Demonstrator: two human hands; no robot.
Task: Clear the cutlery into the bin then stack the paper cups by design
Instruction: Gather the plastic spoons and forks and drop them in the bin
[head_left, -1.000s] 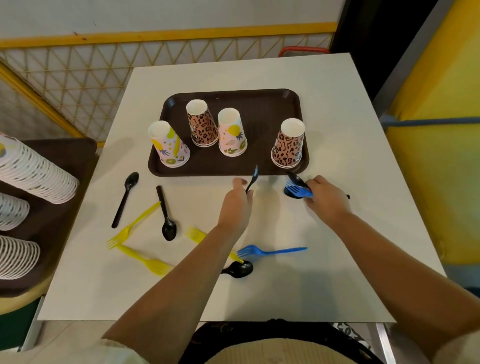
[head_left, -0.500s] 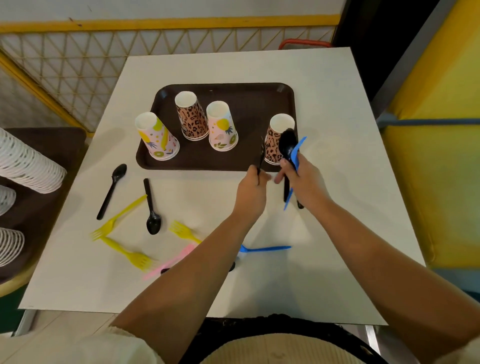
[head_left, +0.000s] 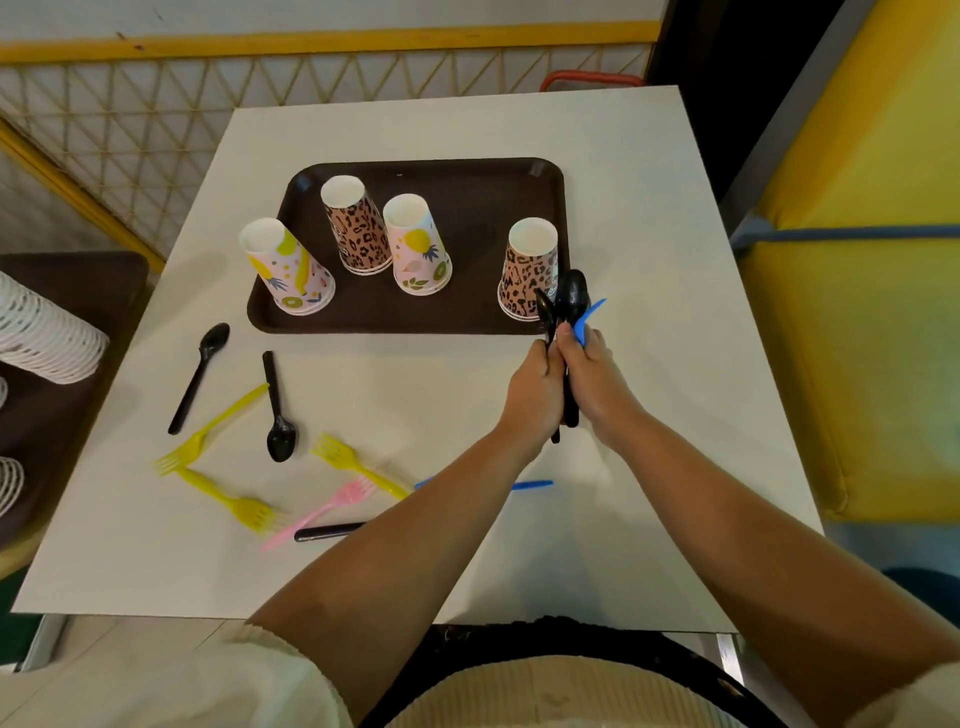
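A white square table (head_left: 649, 218) fills the middle of the frame. Behind it, along the top, runs a pale lattice screen (head_left: 156, 119) with a yellow rail, and a yellow padded bench (head_left: 872, 260) takes up the right edge. At the left edge, stacks of white cups (head_left: 41, 338) lie on a dark side surface.

A dark brown tray (head_left: 478, 208) sits in the upper centre of the table with four paper cups standing upside down on it: a fruit-print cup (head_left: 285, 270) at its left, a leopard-print cup (head_left: 358, 228), a second fruit-print cup (head_left: 418, 249), and a second leopard-print cup (head_left: 530, 270) at the tray's right front corner.

Just right of centre, the two hands meet. The left hand (head_left: 535, 389) and the right hand (head_left: 592, 374) are pressed side by side, fingers curled around a bunch of cutlery: black spoons (head_left: 571, 301) and a blue fork (head_left: 587, 319). The bunch runs nearly vertical in the frame, bowls toward the top, overlapping the second leopard cup, handles poking out below the hands.

Loose pieces lie on the lower left of the table: two black spoons (head_left: 200, 374) (head_left: 278, 415), the first slanting with its bowl at upper right, the other near upright with its bowl at the bottom; three yellow forks (head_left: 208, 431) (head_left: 228, 501) (head_left: 358, 465); a pink fork (head_left: 322, 512) slanting with its tines at upper right; a black handle (head_left: 327, 531) and a blue handle (head_left: 530, 485), both horizontal and partly hidden by the left forearm.
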